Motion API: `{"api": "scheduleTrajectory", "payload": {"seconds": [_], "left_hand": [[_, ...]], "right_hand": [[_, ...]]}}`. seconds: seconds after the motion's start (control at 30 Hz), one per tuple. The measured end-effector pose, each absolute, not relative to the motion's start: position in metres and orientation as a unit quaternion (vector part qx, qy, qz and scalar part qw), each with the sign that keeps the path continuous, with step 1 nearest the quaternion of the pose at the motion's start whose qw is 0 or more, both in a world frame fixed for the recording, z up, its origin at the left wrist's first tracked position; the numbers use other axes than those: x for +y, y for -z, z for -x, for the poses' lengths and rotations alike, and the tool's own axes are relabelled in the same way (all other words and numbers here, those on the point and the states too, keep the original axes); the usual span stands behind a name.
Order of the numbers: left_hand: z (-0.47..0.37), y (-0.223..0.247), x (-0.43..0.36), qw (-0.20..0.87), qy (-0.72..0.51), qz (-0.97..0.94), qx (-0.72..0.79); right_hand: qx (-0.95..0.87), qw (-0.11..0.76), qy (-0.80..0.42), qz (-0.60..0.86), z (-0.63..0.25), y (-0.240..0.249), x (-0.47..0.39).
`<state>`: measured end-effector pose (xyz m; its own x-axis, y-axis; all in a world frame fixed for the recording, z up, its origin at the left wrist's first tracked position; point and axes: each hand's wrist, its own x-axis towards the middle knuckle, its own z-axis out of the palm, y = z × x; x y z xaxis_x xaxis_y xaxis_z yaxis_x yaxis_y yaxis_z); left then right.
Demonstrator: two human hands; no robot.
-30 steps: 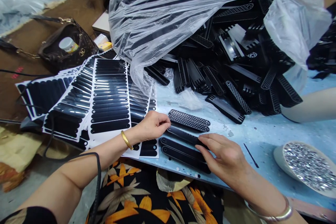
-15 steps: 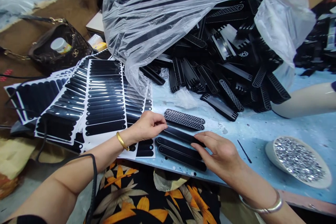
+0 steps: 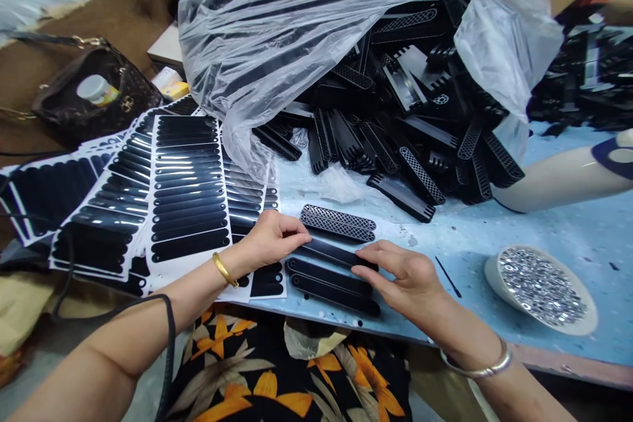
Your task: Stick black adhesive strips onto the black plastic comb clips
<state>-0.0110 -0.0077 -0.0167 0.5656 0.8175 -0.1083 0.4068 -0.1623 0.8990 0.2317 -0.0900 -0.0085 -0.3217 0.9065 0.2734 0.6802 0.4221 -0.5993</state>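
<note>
A long black strip (image 3: pixel 332 253) lies between my hands on the blue table. My left hand (image 3: pixel 270 242) is closed in a pinch at its left end; the fingertips partly hide what they hold. My right hand (image 3: pixel 405 277) grips the strip's right end between thumb and fingers. Just behind lie two black pieces with a silver lattice pattern (image 3: pixel 339 223), side by side. In front, nearer the table edge, two plain black bars (image 3: pixel 332 285) with rounded ends lie parallel.
Sheets of black stickers (image 3: pixel 190 191) fan out on the left. A clear plastic bag (image 3: pixel 257 39) spills many black comb-like parts (image 3: pixel 390 145) at the back. On the right are a bowl of metal rings (image 3: pixel 494 280), a thin black stick (image 3: pixel 448 277) and a white curved object (image 3: pixel 558 179).
The view has shifted slightly, so the whole scene sits a little further left. Both hands keep their places at the two ends of the black strip.
</note>
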Motion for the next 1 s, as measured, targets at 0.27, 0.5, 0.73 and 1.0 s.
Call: {"api": "scheduleTrajectory", "payload": {"seconds": [0.27, 0.5, 0.73, 1.0], "left_hand": [[0.011, 0.017, -0.008, 0.496, -0.207, -0.734, 0.414], [0.012, 0.021, -0.007, 0.494, -0.212, -0.739, 0.405], [0.012, 0.020, -0.007, 0.496, -0.209, -0.741, 0.402], [0.012, 0.025, -0.008, 0.489, -0.214, -0.742, 0.404]], "right_hand": [[-0.747, 0.327, -0.229, 0.532, -0.235, 0.016, -0.094], [-0.742, 0.336, -0.226, 0.535, -0.236, 0.020, -0.098], [-0.745, 0.342, -0.211, 0.532, -0.231, 0.017, -0.100], [-0.615, 0.397, -0.150, 0.665, -0.263, -0.004, -0.121]]}}
